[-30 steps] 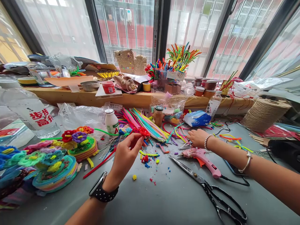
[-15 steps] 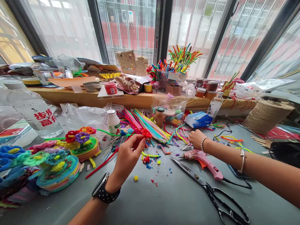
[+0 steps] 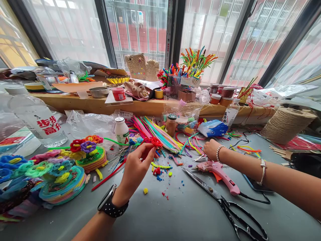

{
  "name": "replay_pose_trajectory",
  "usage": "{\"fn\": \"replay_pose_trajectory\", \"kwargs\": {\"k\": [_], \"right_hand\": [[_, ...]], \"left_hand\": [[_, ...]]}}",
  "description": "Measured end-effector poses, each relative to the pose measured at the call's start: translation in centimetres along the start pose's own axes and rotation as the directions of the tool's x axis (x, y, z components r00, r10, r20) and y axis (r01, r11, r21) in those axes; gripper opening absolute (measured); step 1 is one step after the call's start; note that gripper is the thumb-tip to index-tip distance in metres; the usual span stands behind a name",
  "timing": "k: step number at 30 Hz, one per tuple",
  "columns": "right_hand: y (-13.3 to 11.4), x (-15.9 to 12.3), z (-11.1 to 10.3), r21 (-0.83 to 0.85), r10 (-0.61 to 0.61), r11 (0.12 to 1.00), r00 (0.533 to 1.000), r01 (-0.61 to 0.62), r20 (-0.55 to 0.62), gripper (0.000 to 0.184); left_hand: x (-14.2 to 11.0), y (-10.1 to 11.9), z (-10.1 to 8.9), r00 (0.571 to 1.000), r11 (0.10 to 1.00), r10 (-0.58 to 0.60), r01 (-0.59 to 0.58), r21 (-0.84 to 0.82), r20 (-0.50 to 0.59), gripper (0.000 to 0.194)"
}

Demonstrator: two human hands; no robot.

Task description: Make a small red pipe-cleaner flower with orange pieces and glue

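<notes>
Pinching 1 red fuzzy flower [image 3: 156,142] at mid-frame, the left hand [image 3: 137,167] might crush it by squeezing too hard, while the right hand [image 3: 211,149], right of centre, its hold on the small scissors [image 3: 200,157] impossible to tell, could knock the pink glue gun [image 3: 227,180] if lowered.

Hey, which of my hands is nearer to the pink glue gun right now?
Your right hand. It is just beyond the pink glue gun. Your left hand is farther away, off to the glue gun's left, pinching a red fuzzy piece.
</notes>
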State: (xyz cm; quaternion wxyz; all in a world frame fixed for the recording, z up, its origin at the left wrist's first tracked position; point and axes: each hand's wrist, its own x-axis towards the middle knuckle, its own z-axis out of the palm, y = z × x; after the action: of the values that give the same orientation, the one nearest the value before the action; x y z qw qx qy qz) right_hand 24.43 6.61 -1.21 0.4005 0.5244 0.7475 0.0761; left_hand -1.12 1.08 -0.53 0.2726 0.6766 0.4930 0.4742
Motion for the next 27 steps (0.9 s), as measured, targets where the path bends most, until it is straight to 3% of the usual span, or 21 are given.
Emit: {"fn": "replay_pose_trajectory", "kwargs": {"k": [11, 27], "right_hand": [[-0.9, -1.5, -2.4, -0.044, -0.018, 0.999, 0.996, 0.022, 0.092, 0.027], [-1.5, -1.5, -1.9, -0.036, -0.052, 0.998, 0.999, 0.052, -0.002, 0.027]], "left_hand": [[-0.1, 0.0, 0.1, 1.0, 1.0, -0.004, 0.004, 0.002, 0.022, 0.019], [-0.1, -0.2, 0.2, 1.0, 1.0, -0.001, 0.001, 0.006, 0.031, 0.02]]}}
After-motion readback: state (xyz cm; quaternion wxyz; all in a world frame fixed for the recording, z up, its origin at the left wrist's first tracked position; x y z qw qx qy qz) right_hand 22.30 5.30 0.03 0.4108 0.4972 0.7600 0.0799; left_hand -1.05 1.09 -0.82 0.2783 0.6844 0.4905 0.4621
